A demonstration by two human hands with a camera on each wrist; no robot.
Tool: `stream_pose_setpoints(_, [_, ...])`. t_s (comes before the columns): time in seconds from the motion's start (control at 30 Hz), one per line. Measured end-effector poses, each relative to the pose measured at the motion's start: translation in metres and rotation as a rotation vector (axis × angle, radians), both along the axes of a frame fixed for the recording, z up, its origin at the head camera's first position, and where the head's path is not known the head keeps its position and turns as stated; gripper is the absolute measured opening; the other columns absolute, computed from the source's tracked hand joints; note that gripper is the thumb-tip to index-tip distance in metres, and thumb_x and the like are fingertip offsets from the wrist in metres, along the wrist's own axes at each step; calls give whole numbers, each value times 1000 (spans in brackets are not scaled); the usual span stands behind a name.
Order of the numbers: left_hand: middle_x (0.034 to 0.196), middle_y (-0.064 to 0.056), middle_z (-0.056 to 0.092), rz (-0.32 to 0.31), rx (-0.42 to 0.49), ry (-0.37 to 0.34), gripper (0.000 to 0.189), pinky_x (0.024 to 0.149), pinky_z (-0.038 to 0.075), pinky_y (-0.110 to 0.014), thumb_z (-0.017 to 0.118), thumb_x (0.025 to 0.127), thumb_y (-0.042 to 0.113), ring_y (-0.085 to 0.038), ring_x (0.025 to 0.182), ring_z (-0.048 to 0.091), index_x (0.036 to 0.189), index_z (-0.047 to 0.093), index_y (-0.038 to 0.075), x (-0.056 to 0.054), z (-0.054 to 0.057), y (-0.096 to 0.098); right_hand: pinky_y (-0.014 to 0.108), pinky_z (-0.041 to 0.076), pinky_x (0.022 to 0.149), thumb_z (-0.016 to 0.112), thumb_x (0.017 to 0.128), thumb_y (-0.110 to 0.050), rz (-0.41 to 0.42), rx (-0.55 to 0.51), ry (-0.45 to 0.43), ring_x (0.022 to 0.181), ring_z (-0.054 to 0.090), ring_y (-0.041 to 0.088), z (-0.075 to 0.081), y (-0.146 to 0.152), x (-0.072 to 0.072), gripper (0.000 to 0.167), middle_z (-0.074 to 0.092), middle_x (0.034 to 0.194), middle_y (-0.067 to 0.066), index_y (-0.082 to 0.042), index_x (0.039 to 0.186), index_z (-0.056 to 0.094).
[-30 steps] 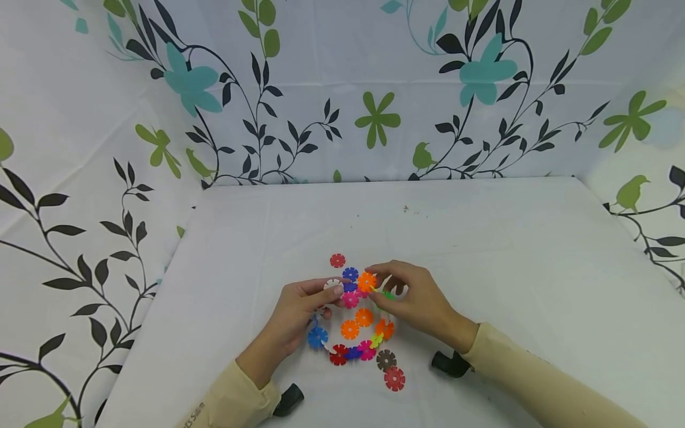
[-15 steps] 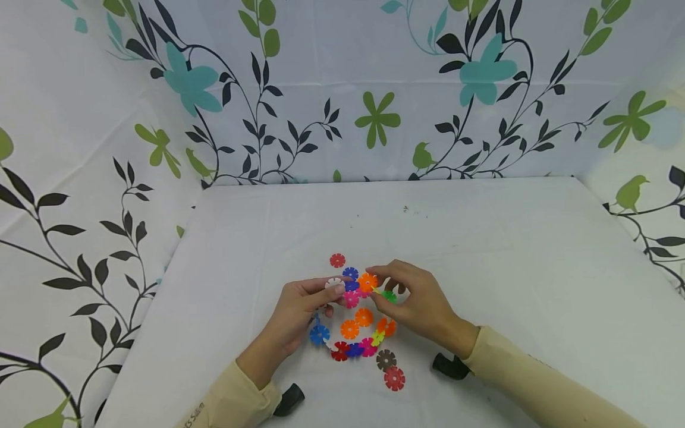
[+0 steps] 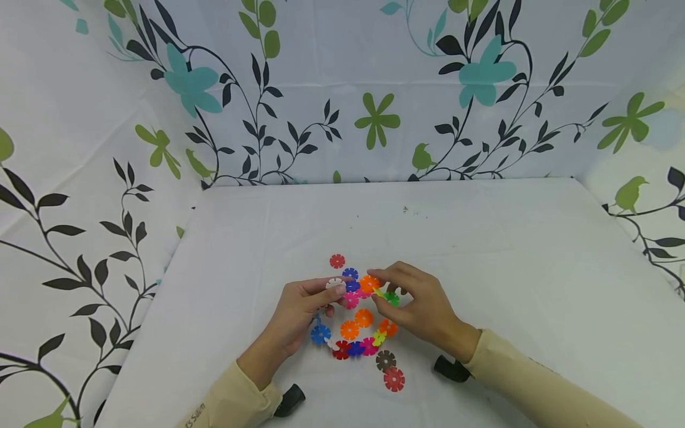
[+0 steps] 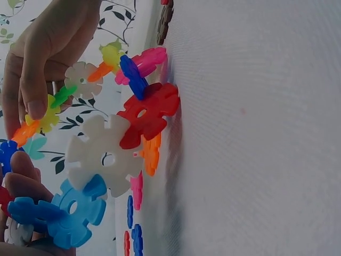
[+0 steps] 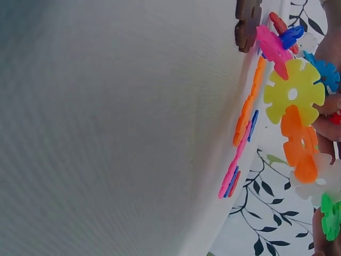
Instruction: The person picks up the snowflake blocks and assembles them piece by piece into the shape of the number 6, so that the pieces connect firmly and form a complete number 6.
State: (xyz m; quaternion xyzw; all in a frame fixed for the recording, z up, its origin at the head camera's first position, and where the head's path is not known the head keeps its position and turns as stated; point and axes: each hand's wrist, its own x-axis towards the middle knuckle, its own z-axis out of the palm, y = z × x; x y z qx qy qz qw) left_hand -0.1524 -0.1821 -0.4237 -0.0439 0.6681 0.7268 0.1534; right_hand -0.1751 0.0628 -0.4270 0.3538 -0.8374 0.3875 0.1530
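Observation:
A chain of notched plastic flower discs, linked edge to edge, hangs in a loop between my two hands. My left hand [image 3: 297, 312] pinches it near a white disc [image 3: 335, 285], with a dark blue disc [image 3: 352, 286] beside the fingertips. My right hand [image 3: 425, 300] pinches it around an orange disc [image 3: 369, 283] and a yellow disc [image 4: 47, 118]; a green disc [image 3: 392, 298] shows just under the fingers. Lower on the loop are a light blue disc [image 4: 77, 213], a large white disc [image 4: 104, 154], a red disc [image 4: 152, 114] and a pink disc [image 5: 274, 50].
Loose discs lie on the white table [image 3: 508, 267]: a red one [image 3: 337, 261] and a blue one [image 3: 350, 273] at the far side, orange ones [image 3: 350, 330] inside the loop's outline, and a brown one [image 3: 385, 359] touching a red one nearer me. A leaf-patterned cloth [image 3: 321, 89] stands behind.
My right hand has shifted slightly to the right, and the loop's lower part has swung a little right and up. More of the green disc shows. My left hand barely moves.

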Motion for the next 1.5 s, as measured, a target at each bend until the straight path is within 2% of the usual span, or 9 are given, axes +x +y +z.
stream_pose_setpoints(0.27, [96, -15, 73, -33, 14, 51, 31, 76, 53, -29, 76, 93, 27, -34, 81, 60, 117, 77, 8, 2, 1, 2, 28, 58, 68, 87, 80, -16, 4, -7, 42, 82, 62, 6, 0, 0, 2, 49, 69, 101, -5, -12, 126, 71])
stream_pose_setpoints(0.47, [95, -14, 72, -91, -88, 150, 33, 74, 55, -30, 69, 98, 30, -43, 88, 62, 127, 72, 14, 5, 2, 9, 33, 58, 63, 91, 74, -14, -37, -9, 113, 77, 65, 8, -1, 1, 1, 57, 73, 102, -2, -11, 128, 70])
stream_pose_setpoints(0.67, [88, -10, 70, -117, -172, 208, 37, 69, 52, -30, 70, 98, 27, -41, 84, 59, 131, 69, 13, 7, 1, 12, 34, 59, 65, 89, 77, -16, -38, 13, 120, 77, 67, 9, -1, 3, 0, 50, 74, 105, 0, -8, 122, 71])
stream_pose_setpoints(0.9, [82, -10, 69, -121, -146, 219, 32, 64, 48, -27, 68, 99, 25, -45, 81, 56, 129, 71, 16, 5, 2, 12, 29, 59, 74, 91, 72, -10, -13, 11, 165, 85, 73, 16, 1, 1, -1, 47, 75, 102, 3, -4, 116, 75])
stream_pose_setpoints(1.07, [82, -13, 68, -148, -123, 233, 33, 63, 47, -27, 68, 99, 23, -43, 79, 55, 130, 70, 12, 3, 4, 13, 28, 59, 71, 93, 69, -7, -12, -11, 191, 80, 73, 15, -1, 1, -2, 48, 75, 100, 3, -4, 114, 76])
stream_pose_setpoints(1.23, [97, -14, 72, -184, -159, 212, 39, 81, 51, -37, 68, 99, 29, -36, 92, 66, 134, 67, 13, 3, 4, 13, 26, 58, 64, 93, 71, -9, -18, -17, 135, 78, 69, 12, -4, 3, 0, 53, 74, 104, 0, -7, 120, 73])
stream_pose_setpoints(1.37, [120, -12, 68, -180, -262, 188, 48, 97, 49, -52, 67, 98, 33, -32, 116, 62, 143, 59, 17, 5, 6, 9, 27, 56, 61, 93, 72, -11, -47, -21, 46, 79, 65, 7, -6, 8, 1, 53, 72, 102, -3, -10, 121, 71])
stream_pose_setpoints(1.43, [132, -11, 63, -160, -319, 162, 53, 99, 48, -56, 68, 96, 30, -30, 121, 57, 146, 56, 18, 6, 6, 5, 28, 55, 61, 92, 73, -11, -62, -38, 1, 78, 64, 6, -7, 10, 1, 52, 72, 100, -4, -12, 120, 72])
stream_pose_setpoints(1.5, [136, -9, 60, -146, -359, 129, 56, 98, 50, -54, 71, 93, 23, -27, 118, 57, 146, 54, 18, 8, 5, 0, 29, 55, 62, 91, 74, -11, -70, -58, -50, 79, 64, 6, -9, 12, 2, 51, 71, 99, -6, -14, 121, 71])
